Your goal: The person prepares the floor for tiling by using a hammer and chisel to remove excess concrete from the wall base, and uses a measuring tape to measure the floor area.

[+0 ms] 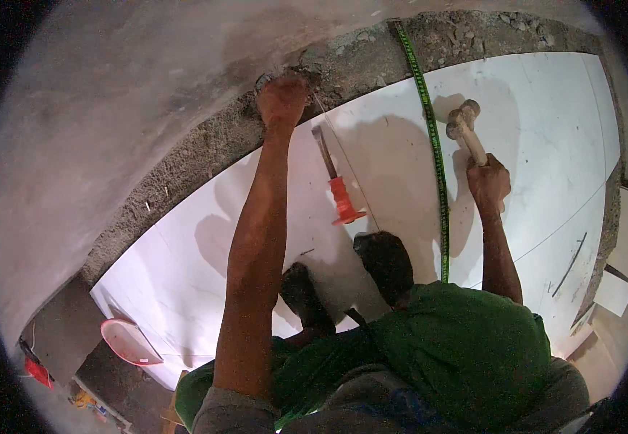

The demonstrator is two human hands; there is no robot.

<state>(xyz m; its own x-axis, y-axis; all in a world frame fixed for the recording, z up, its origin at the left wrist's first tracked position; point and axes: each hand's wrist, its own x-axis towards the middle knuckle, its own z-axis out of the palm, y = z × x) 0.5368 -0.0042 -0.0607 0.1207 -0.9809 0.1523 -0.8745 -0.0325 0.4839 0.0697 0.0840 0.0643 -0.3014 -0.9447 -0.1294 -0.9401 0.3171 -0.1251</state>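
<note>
My left hand [283, 101] is closed against the foot of the wall, at the rough strip beyond the tiles. What its fingers hold, if anything, is hidden. A thin string [346, 159] runs from near that hand back toward my feet. My right hand [489, 184] grips the handle of a dusty, short-headed hammer [463, 120], raised above the white tiles [545, 130]. Between my hands a chisel [340, 195] with a red guarded grip lies on the tiles. To its right stretches a green tape measure [430, 123], from the rubble toward my knees.
Broken mortar and small stones [350, 61] fill the strip between wall [140, 94] and tiles. My dark shoes [385, 264] rest on the tiles. A pink basin [132, 341] sits at the lower left. Loose tile pieces [613, 293] lie at the right.
</note>
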